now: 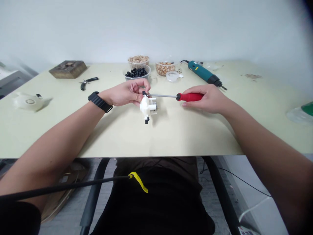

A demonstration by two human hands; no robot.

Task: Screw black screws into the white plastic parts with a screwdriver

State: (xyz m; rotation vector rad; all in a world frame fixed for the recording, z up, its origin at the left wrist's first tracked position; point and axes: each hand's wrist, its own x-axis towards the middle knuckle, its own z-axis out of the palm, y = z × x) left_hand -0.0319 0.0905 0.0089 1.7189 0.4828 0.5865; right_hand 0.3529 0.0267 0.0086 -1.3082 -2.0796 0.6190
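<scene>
My left hand (132,91) is closed on a white plastic part (145,106) with several short pegs pointing right. Small black pieces sit at its upper and lower ends. My right hand (207,98) grips the red handle of a screwdriver (189,97). The screwdriver's shaft runs level to the left, and its tip meets the white part near the upper black piece (144,93). Whether a screw is under the tip is too small to tell. Both hands are above the table.
Behind my hands stand a bowl of black pieces (137,72) and tubs of tan pieces (165,68), (138,59). A teal rotary tool (201,71) lies at back right. Pliers (88,81), a wooden block (68,69) and another white part (28,101) are at left.
</scene>
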